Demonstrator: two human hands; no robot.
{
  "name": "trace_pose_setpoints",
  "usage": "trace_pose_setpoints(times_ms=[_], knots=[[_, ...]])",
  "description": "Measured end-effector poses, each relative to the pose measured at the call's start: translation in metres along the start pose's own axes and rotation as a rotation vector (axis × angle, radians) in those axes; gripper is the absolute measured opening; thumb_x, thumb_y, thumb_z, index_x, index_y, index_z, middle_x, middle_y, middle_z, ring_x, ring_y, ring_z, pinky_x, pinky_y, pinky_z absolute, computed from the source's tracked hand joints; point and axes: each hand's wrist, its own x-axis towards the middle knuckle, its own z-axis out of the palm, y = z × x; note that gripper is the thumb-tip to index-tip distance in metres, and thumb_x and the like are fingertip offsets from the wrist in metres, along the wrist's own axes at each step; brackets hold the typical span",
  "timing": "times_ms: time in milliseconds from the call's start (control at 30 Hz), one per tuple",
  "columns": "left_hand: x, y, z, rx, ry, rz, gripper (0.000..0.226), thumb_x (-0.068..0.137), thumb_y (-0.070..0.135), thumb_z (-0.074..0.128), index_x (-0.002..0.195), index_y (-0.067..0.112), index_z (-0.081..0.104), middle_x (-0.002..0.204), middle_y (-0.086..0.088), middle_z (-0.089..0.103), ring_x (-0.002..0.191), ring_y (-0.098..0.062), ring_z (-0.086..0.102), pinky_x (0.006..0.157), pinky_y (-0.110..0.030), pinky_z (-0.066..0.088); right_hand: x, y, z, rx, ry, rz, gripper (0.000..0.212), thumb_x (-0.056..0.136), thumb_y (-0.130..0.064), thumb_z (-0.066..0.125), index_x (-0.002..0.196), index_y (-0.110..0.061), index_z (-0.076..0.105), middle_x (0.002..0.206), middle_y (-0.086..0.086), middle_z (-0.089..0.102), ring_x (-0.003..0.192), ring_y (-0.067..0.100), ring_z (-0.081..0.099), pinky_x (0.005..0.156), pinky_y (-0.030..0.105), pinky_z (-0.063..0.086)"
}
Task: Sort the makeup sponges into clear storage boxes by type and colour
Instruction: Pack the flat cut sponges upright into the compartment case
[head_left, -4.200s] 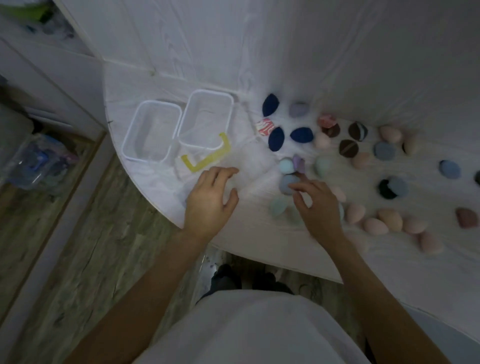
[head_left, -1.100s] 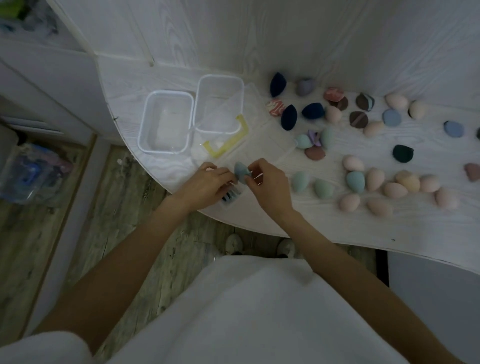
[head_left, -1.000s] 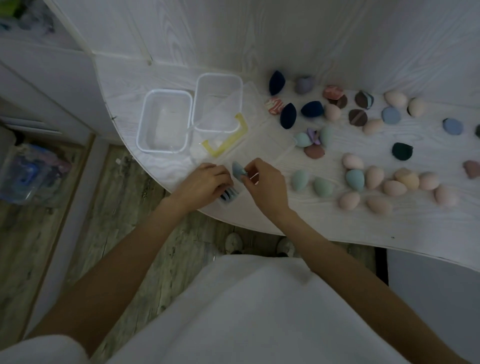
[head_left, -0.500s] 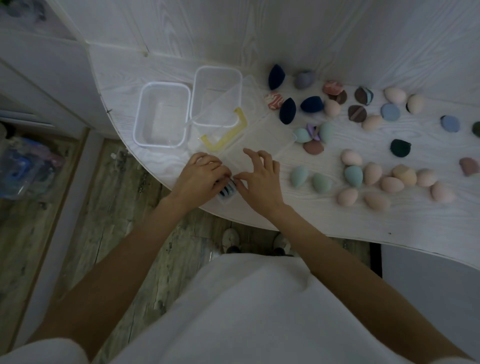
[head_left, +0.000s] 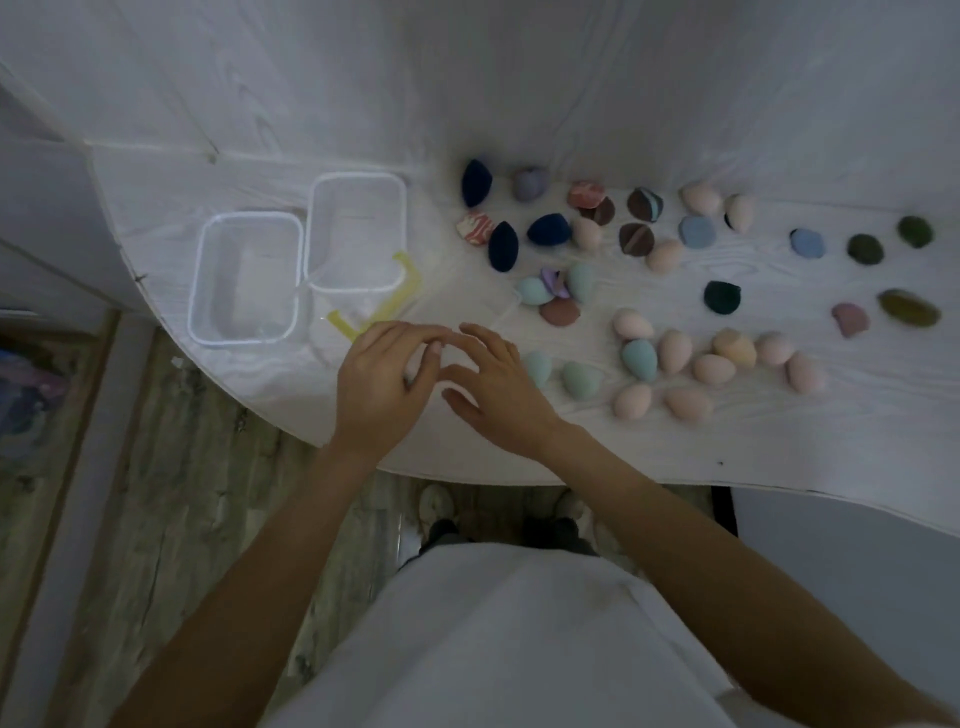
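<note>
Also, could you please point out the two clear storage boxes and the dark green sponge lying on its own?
Nearer clear box (head_left: 208, 275): head view, left rim.
Farther clear box (head_left: 358, 179): head view, far rim.
Dark green sponge (head_left: 722, 297): head view, middle of its top.

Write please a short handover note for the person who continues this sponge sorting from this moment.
Left hand and right hand: both at the table's near edge, fingers relaxed, nothing visibly held; whatever lies beneath them is hidden.
Two clear storage boxes stand at the left, with no sponge visible in them.
Sponges lie loose on the table: navy sponges at the back, pink sponges and teal sponges nearer.
Done: no sorting visible yet.
Left: nearly all sponges.
</note>
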Motion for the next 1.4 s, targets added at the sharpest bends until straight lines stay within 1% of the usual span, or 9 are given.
trace_pose_setpoints(times_ms=[133, 367, 567, 800, 933, 1033, 1100, 1267, 1400], knots=[[0.027, 0.041, 0.037, -0.135, -0.053, 0.090, 0.023, 0.093, 0.020, 0.049, 0.098, 0.010, 0.070, 0.090, 0.001, 0.071, 0.082, -0.012, 0.061, 0.078, -0.022, 0.046, -0.046, 0.044, -0.058, -0.021, -0.002, 0.025, 0.022, 0.088, -0.018, 0.058, 0.109, -0.015, 0.066, 0.125, 0.010, 0.059, 0.120, 0.027, 0.049, 0.095, 0.038, 0.040], [0.112, 0.134, 0.166, -0.374, -0.419, 0.027, 0.024, 0.087, 0.027, 0.050, 0.099, 0.015, 0.067, 0.085, 0.009, 0.069, 0.074, 0.007, 0.059, 0.068, -0.007, 0.043, -0.172, 0.191, -0.154, -0.055, 0.061, 0.450, 0.020, 0.092, -0.016, 0.055, 0.107, -0.015, 0.067, 0.092, 0.005, 0.071, 0.077, 0.023, 0.065, 0.065, 0.026, 0.045], [0.185, 0.157, 0.292, -0.047, -0.482, -0.049, 0.034, 0.087, 0.025, 0.050, 0.114, 0.008, 0.062, 0.111, -0.014, 0.063, 0.101, -0.033, 0.057, 0.089, -0.040, 0.044, -0.196, 0.329, -0.191, -0.102, 0.160, 0.633, 0.025, 0.092, -0.011, 0.052, 0.114, -0.013, 0.062, 0.111, 0.009, 0.064, 0.099, 0.027, 0.059, 0.081, 0.036, 0.047], [0.230, 0.158, 0.349, 0.520, -0.597, 0.069, 0.038, 0.092, 0.022, 0.043, 0.126, 0.006, 0.046, 0.123, -0.014, 0.053, 0.112, -0.032, 0.048, 0.097, -0.042, 0.029, -0.150, 0.443, -0.177, -0.137, -0.037, 0.620, 0.050, 0.094, -0.013, 0.049, 0.141, -0.006, 0.034, 0.146, 0.023, 0.031, 0.132, 0.041, 0.030, 0.110, 0.046, 0.025], [0.229, 0.149, 0.359, 0.522, -0.573, 0.071, 0.038, 0.095, 0.022, 0.041, 0.127, 0.004, 0.048, 0.119, -0.014, 0.057, 0.114, -0.033, 0.046, 0.104, -0.050, 0.020, -0.122, 0.475, -0.163, 0.032, -0.090, 0.748, 0.048, 0.101, -0.028, 0.033, 0.147, -0.019, 0.022, 0.154, 0.020, 0.007, 0.141, 0.037, 0.009, 0.115, 0.045, 0.013], [0.231, 0.149, 0.368, 0.536, -0.584, 0.042, 0.038, 0.097, 0.028, 0.039, 0.126, 0.006, 0.051, 0.120, -0.013, 0.057, 0.117, -0.032, 0.043, 0.106, -0.053, 0.017, -0.114, 0.485, -0.158, 0.005, -0.030, 0.793, 0.030, 0.100, -0.027, 0.039, 0.122, -0.013, 0.052, 0.131, 0.022, 0.043, 0.121, 0.038, 0.035, 0.092, 0.039, 0.036], [0.235, 0.152, 0.371, 0.540, -0.585, -0.010, 0.034, 0.097, 0.029, 0.041, 0.122, 0.011, 0.054, 0.120, -0.012, 0.056, 0.117, -0.031, 0.042, 0.104, -0.052, 0.019, -0.115, 0.479, -0.157, -0.011, 0.029, 0.787, 0.018, 0.096, -0.021, 0.048, 0.104, -0.007, 0.056, 0.110, 0.019, 0.051, 0.106, 0.033, 0.041, 0.074, 0.033, 0.034], [0.233, 0.153, 0.373, 0.465, -0.519, -0.014, 0.031, 0.088, 0.022, 0.058, 0.114, 0.006, 0.054, 0.113, -0.012, 0.061, 0.114, -0.031, 0.047, 0.104, -0.053, 0.021, -0.125, 0.443, -0.169, 0.036, 0.279, 0.709, 0.008, 0.089, -0.002, 0.051, 0.096, -0.004, 0.052, 0.095, 0.018, 0.052, 0.086, 0.031, 0.047, 0.067, 0.031, 0.034], [0.231, 0.148, 0.357, 0.310, -0.336, 0.214, 0.020, 0.071, 0.006, 0.070, 0.089, 0.006, 0.062, 0.084, -0.011, 0.065, 0.088, -0.032, 0.060, 0.105, -0.054, 0.030, -0.134, 0.393, -0.167, 0.050, 0.367, 0.576, 0.015, 0.090, -0.005, 0.057, 0.104, 0.000, 0.054, 0.098, 0.017, 0.055, 0.085, 0.028, 0.049, 0.069, 0.031, 0.038]])
